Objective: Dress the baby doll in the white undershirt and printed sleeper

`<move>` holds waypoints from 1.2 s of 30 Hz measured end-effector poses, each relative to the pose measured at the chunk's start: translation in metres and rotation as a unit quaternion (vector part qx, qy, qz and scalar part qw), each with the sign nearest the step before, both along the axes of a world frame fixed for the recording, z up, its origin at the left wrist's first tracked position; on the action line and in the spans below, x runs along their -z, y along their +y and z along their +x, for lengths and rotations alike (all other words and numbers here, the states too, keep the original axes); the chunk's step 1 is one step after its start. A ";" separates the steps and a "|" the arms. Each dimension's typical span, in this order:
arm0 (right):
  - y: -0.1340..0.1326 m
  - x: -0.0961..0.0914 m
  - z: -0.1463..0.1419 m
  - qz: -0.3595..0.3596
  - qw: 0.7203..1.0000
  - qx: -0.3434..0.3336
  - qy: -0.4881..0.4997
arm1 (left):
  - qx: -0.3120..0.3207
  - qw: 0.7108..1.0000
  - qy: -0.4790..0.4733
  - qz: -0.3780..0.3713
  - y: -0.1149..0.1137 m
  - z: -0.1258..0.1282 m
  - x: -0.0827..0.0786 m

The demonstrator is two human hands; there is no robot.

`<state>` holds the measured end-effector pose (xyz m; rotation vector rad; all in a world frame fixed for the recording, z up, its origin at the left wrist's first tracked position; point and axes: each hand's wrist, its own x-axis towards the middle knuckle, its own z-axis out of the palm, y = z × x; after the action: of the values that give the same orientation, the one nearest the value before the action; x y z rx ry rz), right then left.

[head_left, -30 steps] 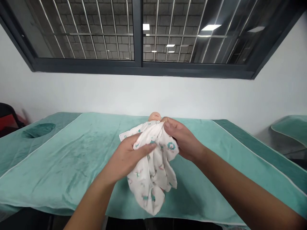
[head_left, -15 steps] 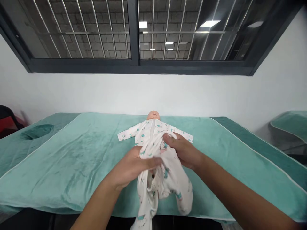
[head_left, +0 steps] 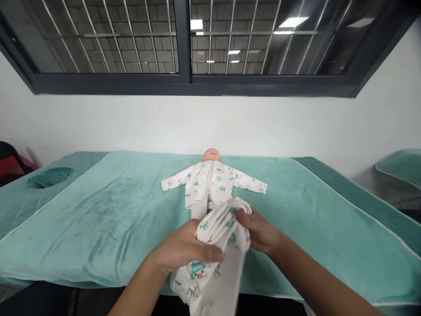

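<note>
A baby doll (head_left: 211, 154) lies on its back on a teal towel (head_left: 108, 219), dressed in a white printed top (head_left: 213, 182) with both sleeves spread out. At the doll's lower end I hold bunched white printed baby trousers (head_left: 215, 250). My left hand (head_left: 184, 248) is closed on the left side of the bunch. My right hand (head_left: 259, 228) pinches its right side, just below the hem of the top. Part of the trousers hangs over the near edge of the bed.
The towel covers a darker green massage bed (head_left: 345, 184) with a face hole (head_left: 49, 177) at the left end. A white wall and a barred window (head_left: 184, 39) lie behind. Another green bed (head_left: 401, 164) is at the right, a dark and red object (head_left: 9, 164) at the far left.
Both hands have pulled the trousers down from the doll's chest toward the near edge of the bed. The doll's top and both sleeves have come into full view.
</note>
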<state>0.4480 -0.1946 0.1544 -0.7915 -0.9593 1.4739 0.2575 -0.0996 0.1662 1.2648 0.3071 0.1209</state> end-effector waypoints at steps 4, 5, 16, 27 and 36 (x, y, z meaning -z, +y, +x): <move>-0.017 0.034 -0.011 -0.061 0.998 -0.024 0.002 | -0.040 0.997 0.030 0.052 0.003 -0.002 0.013; -0.022 0.043 -0.015 -0.082 0.996 -0.021 -0.007 | -0.041 0.995 0.043 0.081 0.003 -0.001 0.017; -0.051 0.103 -0.036 -0.117 0.939 0.200 -0.256 | -0.007 0.864 0.248 0.439 -0.021 0.001 0.027; -0.061 0.110 -0.039 -0.147 0.908 0.206 -0.334 | -0.004 0.818 0.322 0.477 -0.034 -0.001 0.035; -0.067 0.111 -0.043 -0.139 0.930 0.273 -0.202 | -0.056 0.868 0.272 0.412 -0.041 -0.006 0.041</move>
<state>0.4049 -0.2614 0.0434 -1.4810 -0.7417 0.9782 0.2519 -0.1403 0.1253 2.1322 0.8831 -0.0215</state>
